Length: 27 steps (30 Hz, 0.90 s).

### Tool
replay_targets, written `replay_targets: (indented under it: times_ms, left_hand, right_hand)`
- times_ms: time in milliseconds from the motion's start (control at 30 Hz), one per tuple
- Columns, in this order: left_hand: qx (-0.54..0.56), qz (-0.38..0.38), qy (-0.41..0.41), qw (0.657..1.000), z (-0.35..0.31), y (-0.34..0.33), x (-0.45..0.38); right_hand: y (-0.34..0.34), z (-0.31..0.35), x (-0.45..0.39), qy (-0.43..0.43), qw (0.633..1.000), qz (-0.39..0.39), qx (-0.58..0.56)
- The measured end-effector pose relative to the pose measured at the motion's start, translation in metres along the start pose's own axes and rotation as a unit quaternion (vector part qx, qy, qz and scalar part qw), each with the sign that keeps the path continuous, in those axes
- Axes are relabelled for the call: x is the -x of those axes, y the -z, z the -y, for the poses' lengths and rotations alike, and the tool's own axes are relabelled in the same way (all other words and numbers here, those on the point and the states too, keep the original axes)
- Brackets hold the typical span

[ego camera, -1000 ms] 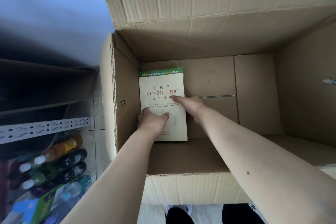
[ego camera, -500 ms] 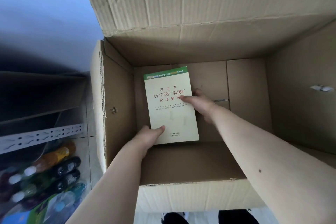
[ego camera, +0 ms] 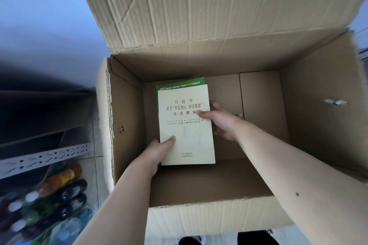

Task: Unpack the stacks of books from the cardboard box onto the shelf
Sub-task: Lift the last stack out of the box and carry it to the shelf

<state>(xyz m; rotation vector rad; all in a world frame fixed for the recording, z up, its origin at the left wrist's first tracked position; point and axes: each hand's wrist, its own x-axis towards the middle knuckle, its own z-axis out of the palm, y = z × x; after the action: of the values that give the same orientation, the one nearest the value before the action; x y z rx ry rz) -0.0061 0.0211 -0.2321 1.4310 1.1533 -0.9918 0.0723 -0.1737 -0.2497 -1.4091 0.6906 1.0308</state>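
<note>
Both hands grip a stack of books inside the large open brown cardboard box (ego camera: 298,117): left hand (ego camera: 159,151) at seven o'clock, right hand (ego camera: 221,121) at three o'clock of the cream paperback book (ego camera: 185,127); green-edged book (ego camera: 179,84) beneath.

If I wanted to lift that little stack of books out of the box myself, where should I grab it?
Probably by its two long side edges, from above, as here: left hand at the near left corner, right hand along the right edge, thumbs on the cream cover, fingers underneath. The books lie flat and deep in the cardboard box, which likely suits a two-sided hold.
</note>
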Motion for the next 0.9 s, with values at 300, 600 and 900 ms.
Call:
replay_targets:
  times_ms: [300, 600, 900]
  left_hand:
    - [-0.002, 0.011, -0.031, 0.999, -0.005, 0.006, 0.041]
    - [0.002, 0.001, -0.097, 0.995, -0.008, 0.016, 0.118]
    - [-0.024, -0.008, -0.151, 0.988, -0.019, 0.032, 0.241]
  right_hand:
    - [0.012, 0.025, 0.045, 0.015, 1.000, 0.007, 0.020]
    - [0.017, 0.059, 0.116, 0.043, 0.999, 0.014, 0.029]
    - [0.006, 0.110, 0.234, 0.082, 0.995, 0.022, 0.058]
